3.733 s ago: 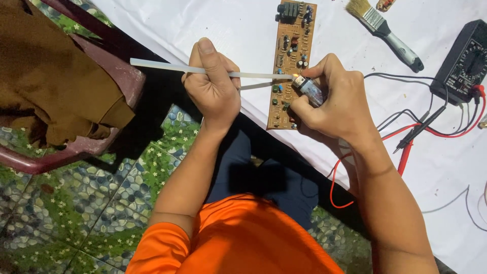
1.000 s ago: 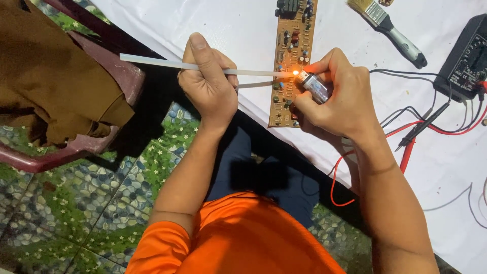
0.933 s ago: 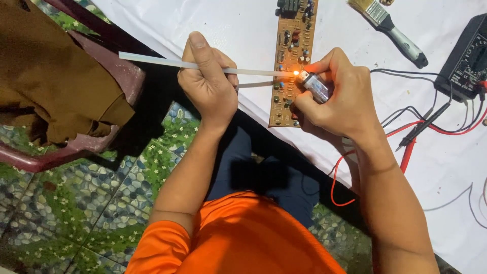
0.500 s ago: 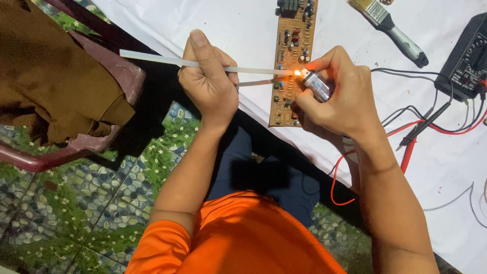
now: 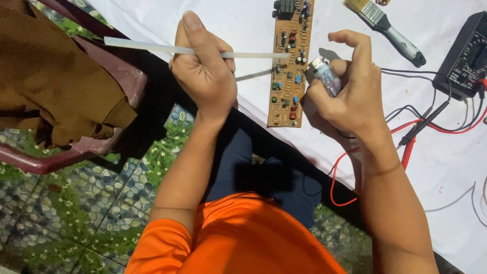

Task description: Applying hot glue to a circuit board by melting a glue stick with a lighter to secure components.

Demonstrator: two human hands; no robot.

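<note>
Flame gone since half a second earlier, lighter (image 5: 324,76) drawn right of stick tip | left hand (image 5: 205,76) gripped white glue stick (image 5: 193,49), upper centre, over circuit board (image 5: 290,63) | right hand (image 5: 350,86) closed round lighter | step: softening stick end; next needs tip pressed on board, I judged.

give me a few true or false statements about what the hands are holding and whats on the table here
1. The left hand holds a long white stick. True.
2. The right hand holds a paintbrush. False: it holds a small clear lighter; the brush lies untouched on the white table.
3. The lighter shows a flame. False: no flame is visible.
4. A brown circuit board lies on the table between the hands. True.
5. Red and black wires run to a black meter on the right. True.
</note>
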